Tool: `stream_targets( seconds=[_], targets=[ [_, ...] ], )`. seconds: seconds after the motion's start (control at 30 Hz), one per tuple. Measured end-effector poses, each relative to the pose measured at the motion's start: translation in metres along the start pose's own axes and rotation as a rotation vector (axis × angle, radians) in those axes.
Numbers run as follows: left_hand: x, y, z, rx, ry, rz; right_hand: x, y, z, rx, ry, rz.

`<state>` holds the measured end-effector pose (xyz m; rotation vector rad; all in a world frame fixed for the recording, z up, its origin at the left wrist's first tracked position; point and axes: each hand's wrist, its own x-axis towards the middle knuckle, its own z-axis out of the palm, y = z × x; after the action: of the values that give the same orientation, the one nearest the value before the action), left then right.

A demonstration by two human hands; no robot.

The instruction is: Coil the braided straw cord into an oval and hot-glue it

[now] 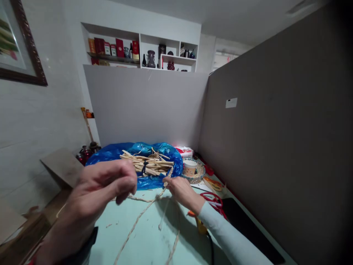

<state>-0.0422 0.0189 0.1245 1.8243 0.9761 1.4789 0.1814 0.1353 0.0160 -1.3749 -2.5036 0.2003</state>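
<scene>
My right hand (182,191) pinches a twisted straw cord (138,219) near the front of a blue plastic bag. The cord's upper end shows above my fingertips, and its length trails down over the pale green tabletop (143,243). Closer to the camera, my left hand (103,187) is raised with its fingers curled closed; what they hold, if anything, is hidden. A strand runs leftward along the table and passes out of sight behind this hand. On the blue plastic bag (106,152) lies a bundle of dry straw strips (154,165), tied with a dark band.
Right of the bag, a paper cup (190,167) stands in a woven dish (200,175). Orange-handled scissors (213,183), a red coil (212,198) and a yellow tool (200,225) with a black cable lie near my right forearm. Grey partitions (149,99) enclose the table's back and right.
</scene>
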Motion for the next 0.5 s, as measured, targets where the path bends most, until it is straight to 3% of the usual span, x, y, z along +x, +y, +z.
stream_targets(
  seconds=[0.03,0.13,0.3,0.5],
  targets=[
    [0.009,0.000,0.007,-0.050,-0.026,-0.065,0.004,0.005,0.008,-0.036,-0.023,0.045],
    [0.028,-0.017,0.016,-0.096,-0.032,-0.072,0.016,0.014,0.024,-0.099,-0.071,0.119],
    [0.044,-0.051,0.007,-0.153,0.024,-0.088,0.027,0.016,0.034,-0.104,-0.088,0.144],
    [0.054,-0.066,0.004,-0.044,-0.121,-0.211,0.030,0.014,0.038,0.060,0.012,0.080]
  ],
)
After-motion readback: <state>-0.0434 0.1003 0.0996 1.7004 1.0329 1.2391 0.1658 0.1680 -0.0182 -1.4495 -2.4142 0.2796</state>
